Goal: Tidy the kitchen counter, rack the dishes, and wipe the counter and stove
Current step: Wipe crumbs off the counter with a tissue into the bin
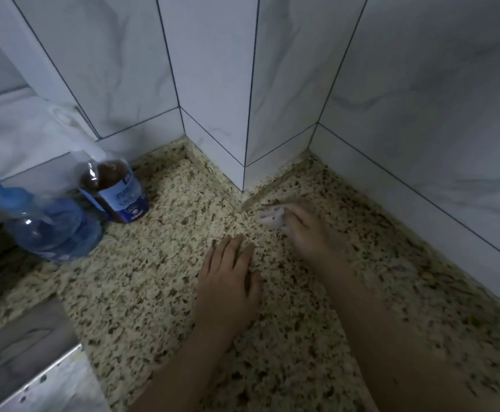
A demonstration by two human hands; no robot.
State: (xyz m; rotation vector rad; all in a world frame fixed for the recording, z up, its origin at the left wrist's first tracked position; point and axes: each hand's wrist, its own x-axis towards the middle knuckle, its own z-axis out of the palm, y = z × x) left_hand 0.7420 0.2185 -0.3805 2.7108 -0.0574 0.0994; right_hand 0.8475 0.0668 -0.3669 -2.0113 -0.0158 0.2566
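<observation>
While the left hand (228, 281) lies flat, fingers straight, bracing on the counter (141, 292), the right hand (305, 227) grips a white cloth (271, 217), wiping beside the tiled corner (242, 173); bottles (118, 191) stand well left.

Counter (153, 278) runs into a tiled wall (213, 84) corner that juts forward at centre. Two bottles (115, 191) stand at left, near the wall. Left hand (228, 281) lies flat on the counter, centre. Right hand (305, 227) sits further back, beside the jutting corner, on a cloth (272, 217).
</observation>
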